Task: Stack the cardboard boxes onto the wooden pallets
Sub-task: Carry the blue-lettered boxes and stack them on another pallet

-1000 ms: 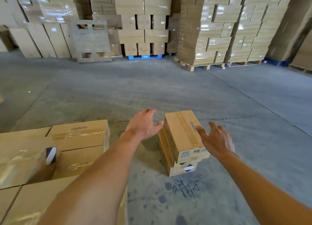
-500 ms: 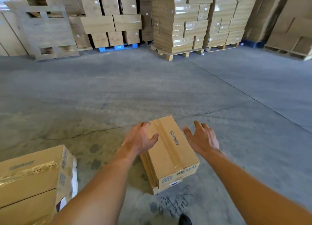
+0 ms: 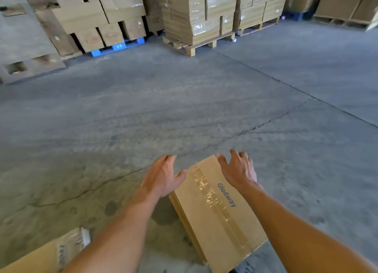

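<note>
A taped cardboard box (image 3: 216, 213) printed "Glodway" sits on the concrete floor in front of me, atop another box whose edge shows underneath. My left hand (image 3: 163, 177) hovers at its far left edge, fingers spread, thumb at the top face. My right hand (image 3: 238, 170) reaches over the far right corner with fingers spread. Neither hand grips the box. A wooden pallet (image 3: 196, 46) loaded with wrapped boxes stands far ahead.
Part of another box (image 3: 51, 254) shows at the bottom left. A blue pallet (image 3: 117, 46) with stacked boxes stands at the back left, a grey pallet (image 3: 26, 47) leans left of it. More loaded pallets (image 3: 259, 24) line the back right. Cracked concrete floor lies between.
I have come closer to the box, which now fills more of the lower view. Both hands moved forward to its far end. The stack at the left slid mostly out of view.
</note>
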